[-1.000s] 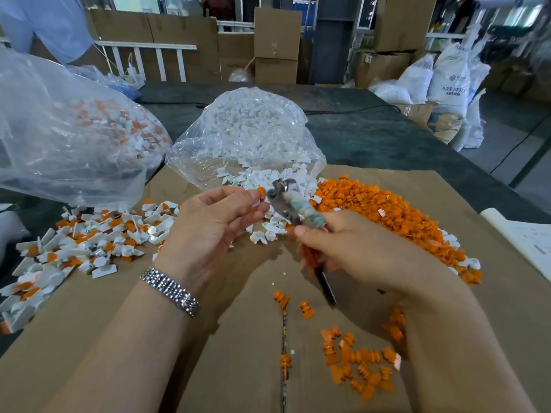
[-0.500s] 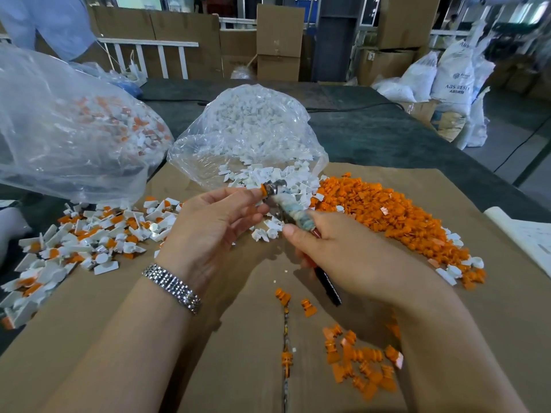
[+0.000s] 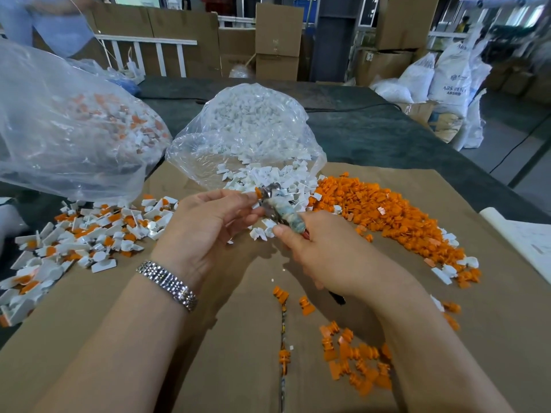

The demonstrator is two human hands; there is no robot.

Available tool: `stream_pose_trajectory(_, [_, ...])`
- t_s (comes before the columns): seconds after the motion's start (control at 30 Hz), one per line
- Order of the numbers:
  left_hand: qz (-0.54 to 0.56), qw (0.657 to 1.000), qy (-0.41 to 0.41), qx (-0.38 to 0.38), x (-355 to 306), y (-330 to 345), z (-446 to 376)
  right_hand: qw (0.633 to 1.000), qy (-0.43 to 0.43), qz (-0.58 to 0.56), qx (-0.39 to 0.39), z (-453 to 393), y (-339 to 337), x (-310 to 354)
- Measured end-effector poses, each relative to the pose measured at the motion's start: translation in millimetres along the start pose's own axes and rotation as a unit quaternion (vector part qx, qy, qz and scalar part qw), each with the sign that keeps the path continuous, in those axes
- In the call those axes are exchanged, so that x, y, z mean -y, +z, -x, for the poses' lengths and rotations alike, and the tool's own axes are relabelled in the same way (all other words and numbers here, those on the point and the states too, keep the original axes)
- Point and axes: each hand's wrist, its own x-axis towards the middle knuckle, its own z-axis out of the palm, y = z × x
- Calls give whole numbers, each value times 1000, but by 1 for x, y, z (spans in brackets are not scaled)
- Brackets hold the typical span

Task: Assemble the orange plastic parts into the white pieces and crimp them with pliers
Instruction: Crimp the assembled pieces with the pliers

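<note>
Orange plastic part [image 3: 258, 192], small and ridged, pinched at fingertips of left hand [image 3: 205, 231] and pressed against metal head of pliers [image 3: 269, 194], above brown cardboard sheet [image 3: 238, 338] at centre of head view. Left fingers curled together round the part; whether a white piece sits on it, cannot tell. Silver link watch band [image 3: 168, 283] on left wrist.

Right hand [image 3: 325, 251] wrapped round pliers' handles, thumb along the pale taped grip, fingers clamped closed on it; dark handle tip poking out below the palm. Pliers angled up and left toward the left fingertips.

Just behind the hands: loose white plastic pieces [image 3: 268, 180] spilling from the mouth of clear plastic bag of white pieces [image 3: 250, 126]. Right of that, touching it, wide heap of loose orange plastic parts [image 3: 387, 213] curving toward the right edge of the cardboard. Near the bottom, small scatter of orange parts [image 3: 354, 362] under the right forearm.

Left side: pile of assembled white-and-orange pieces [image 3: 80, 236] spread off the cardboard's edge, with large clear bag of assembled pieces [image 3: 68, 129] behind it. Beyond, dark green table surface [image 3: 372, 135], stacked cardboard boxes [image 3: 277, 40], white sacks [image 3: 447, 81].
</note>
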Motion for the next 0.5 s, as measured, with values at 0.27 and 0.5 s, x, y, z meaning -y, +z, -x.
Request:
stream_pose_trajectory(0.27, [-176,974,87,-115,-2,-16,-9,995,73,-19,-68,-2,-22,-19])
stream_pose_trajectory(0.5, [-558,739,255,-278,-3,-28,-14,929,275,186,-160,-17,-27,-61])
